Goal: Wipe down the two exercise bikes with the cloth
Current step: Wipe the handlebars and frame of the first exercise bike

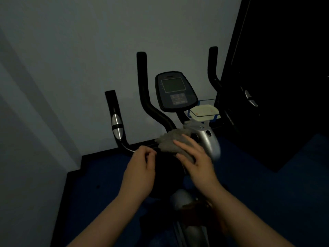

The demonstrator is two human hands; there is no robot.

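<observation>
- Right hand [195, 157] lies flat on the grey cloth [173, 141], fingers straight, pressing it onto the exercise bike [210, 139] frame just below the console [175, 90].
- Left hand [141, 168] just beside it, fingers loosely curled, holding nothing visible.
- Black handlebars [144, 82] stand upright before the wall.
- Dim room, blue floor [267, 175].

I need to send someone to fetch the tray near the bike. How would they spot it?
Find the exercise bike facing the wall, then its console. Just right of and below the console sits a pale tray in a blue-edged holder, the only light, flat thing among dark handlebars.
</observation>
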